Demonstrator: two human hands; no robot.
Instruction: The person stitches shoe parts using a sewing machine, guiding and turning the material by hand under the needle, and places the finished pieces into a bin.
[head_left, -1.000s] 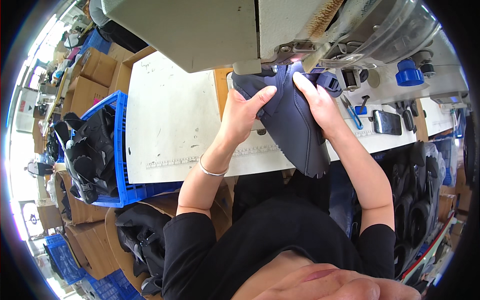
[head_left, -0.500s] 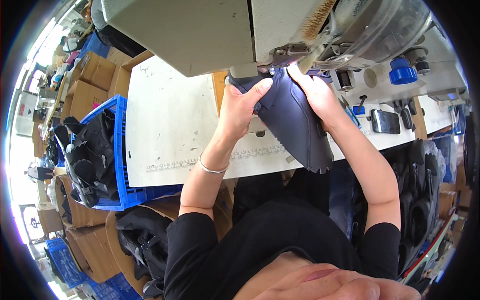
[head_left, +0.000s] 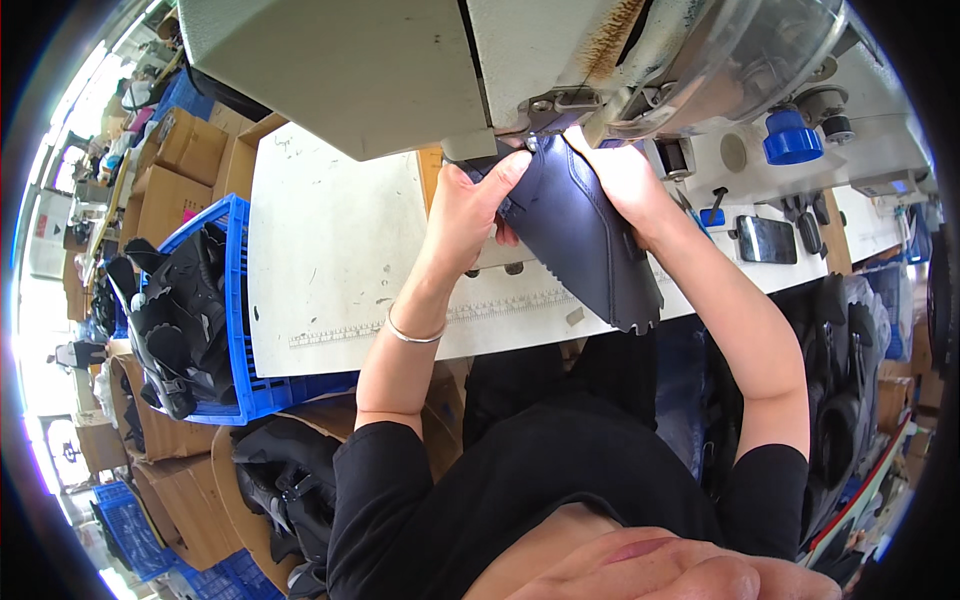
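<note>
Both my hands hold a black shoe upper (head_left: 580,235) under the head of a sewing machine (head_left: 350,75). My left hand (head_left: 468,205) grips its left edge, thumb on top and fingers curled beneath. On the other side, my right hand (head_left: 622,185) is closed on the upper's right edge, with its fingertips partly hidden close to the machine. The upper's far end lies at the presser foot (head_left: 533,143). Its near end, with a notched edge, hangs toward me over the white table (head_left: 340,240).
A blue crate (head_left: 240,300) filled with black shoe parts (head_left: 180,320) stands left of the table. A phone (head_left: 767,240) and small tools lie at the right. A ruler strip (head_left: 400,325) runs along the table's front. More black uppers (head_left: 835,400) hang at the lower right.
The shoe upper has turned slightly and shifted a little farther in under the machine. Both hands keep hold of it. The whole view has also shifted slightly.
</note>
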